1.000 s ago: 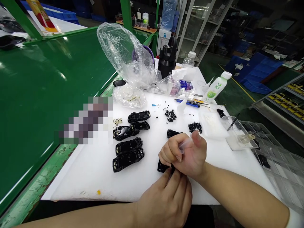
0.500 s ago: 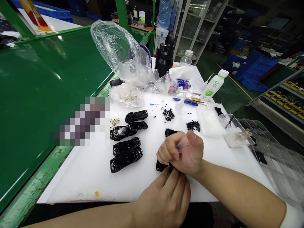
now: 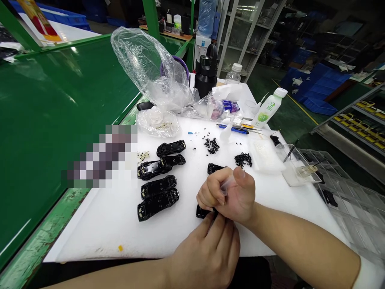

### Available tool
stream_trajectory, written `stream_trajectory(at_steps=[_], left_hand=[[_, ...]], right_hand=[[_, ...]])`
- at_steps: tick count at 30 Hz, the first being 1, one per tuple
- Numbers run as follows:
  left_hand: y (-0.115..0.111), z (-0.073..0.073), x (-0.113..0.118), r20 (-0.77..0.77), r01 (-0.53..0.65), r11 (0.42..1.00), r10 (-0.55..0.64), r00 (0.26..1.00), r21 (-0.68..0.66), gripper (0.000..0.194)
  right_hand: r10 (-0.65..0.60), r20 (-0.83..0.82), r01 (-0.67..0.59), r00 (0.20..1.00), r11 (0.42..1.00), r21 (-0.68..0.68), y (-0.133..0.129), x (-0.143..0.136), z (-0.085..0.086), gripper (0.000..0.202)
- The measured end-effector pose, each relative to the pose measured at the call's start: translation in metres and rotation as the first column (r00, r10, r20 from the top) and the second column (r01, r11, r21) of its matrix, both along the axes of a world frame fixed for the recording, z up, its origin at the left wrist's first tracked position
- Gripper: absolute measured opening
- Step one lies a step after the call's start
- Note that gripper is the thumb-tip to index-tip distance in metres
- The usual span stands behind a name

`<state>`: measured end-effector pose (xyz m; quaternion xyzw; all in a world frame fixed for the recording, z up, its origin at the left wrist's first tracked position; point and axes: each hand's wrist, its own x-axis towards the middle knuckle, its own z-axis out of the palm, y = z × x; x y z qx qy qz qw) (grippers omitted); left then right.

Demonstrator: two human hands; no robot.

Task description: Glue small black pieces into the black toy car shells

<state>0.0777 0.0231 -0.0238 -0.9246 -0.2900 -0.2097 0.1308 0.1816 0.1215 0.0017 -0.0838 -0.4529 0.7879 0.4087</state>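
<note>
over worktop (image 3: 105, 224) — left fingers (image 3: 207, 225) gripping black car (image 3: 202, 212), right fingers (image 3: 214, 185) round translucent piece (image 3: 226, 184)

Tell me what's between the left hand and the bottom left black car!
The head view shows only bare white board between left hand and black car.

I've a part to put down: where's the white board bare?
Bare: the white board, near left, between the grouped black car bodies and the front edge, save a yellow scrap; and a strip from those bodies to the left hand. Crowded: the far half, with black bits and blue tool.
</note>
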Motion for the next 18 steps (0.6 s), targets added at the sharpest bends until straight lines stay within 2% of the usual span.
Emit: stream_trajectory(at_steps=[10,18], left_hand=[[-0.0004,-0.0011,0.0005,0.003,-0.009,1.000,0.009,1.000,-0.002,0.036],[-0.0012,-0.0007,-0.0010,-0.004,-0.005,1.000,0.005,1.000,-0.009,0.036]], right_hand=[[-0.015,0.050,0.016,0.999,1.000,-0.007,-0.0002,-0.0014,0.0037,0.066],[0.000,0.027,-0.001,1.000,1.000,0.024,-0.0002,0.0012,0.0012,0.064]])
